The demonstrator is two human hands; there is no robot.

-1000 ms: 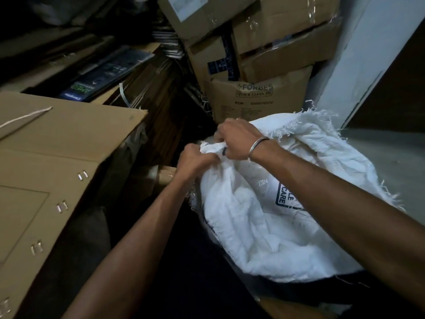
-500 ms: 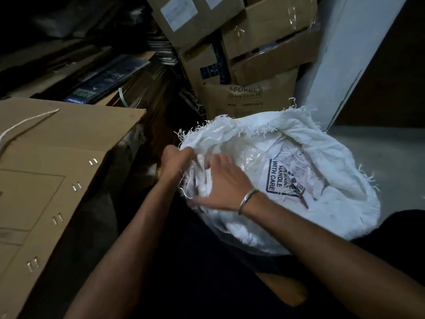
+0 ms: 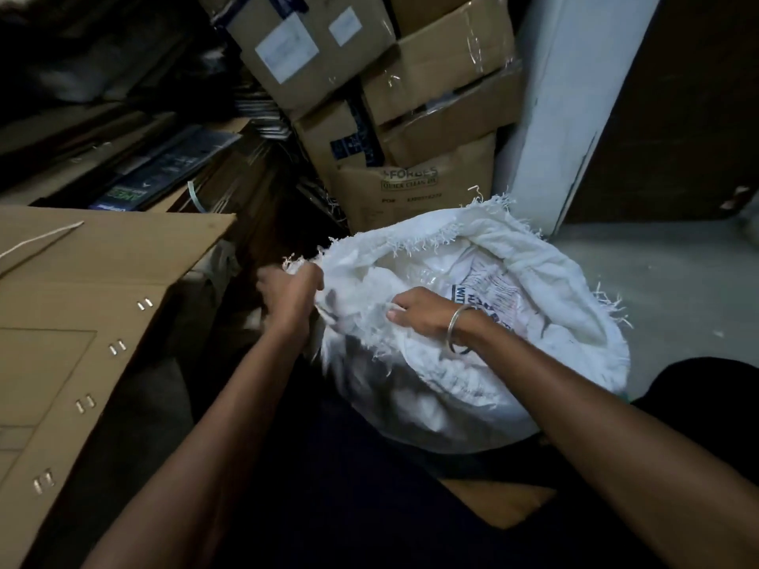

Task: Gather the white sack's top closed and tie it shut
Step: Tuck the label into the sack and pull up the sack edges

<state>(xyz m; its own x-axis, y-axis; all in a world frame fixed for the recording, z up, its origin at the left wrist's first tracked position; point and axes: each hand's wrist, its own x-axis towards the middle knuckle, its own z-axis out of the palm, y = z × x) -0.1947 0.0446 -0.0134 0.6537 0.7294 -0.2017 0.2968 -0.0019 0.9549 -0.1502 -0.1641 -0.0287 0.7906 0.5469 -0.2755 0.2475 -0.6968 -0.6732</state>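
Note:
The white sack (image 3: 566, 264) stands in front of me with a frayed rim and its mouth wide open. Inside it I see clear plastic and a printed label (image 3: 488, 281) with dark lettering. My left hand (image 3: 289, 291) is closed on the sack's left rim. My right hand (image 3: 419, 312), a metal bangle on its wrist, grips the near rim fabric from above. A pale cord (image 3: 39, 240) lies on the flat cardboard at the left.
A big flattened cardboard sheet (image 3: 102, 305) with metal staples lies at my left. Stacked cardboard boxes (image 3: 415, 117) rise behind the sack. A white pillar (image 3: 554, 117) and grey floor (image 3: 677, 289) are at the right. Dark clutter fills the back left.
The sack's mouth, bunched under both hands a second ago, has fallen open. My right hand moved down to the near rim and now clutches the fabric; my left stays on the left rim.

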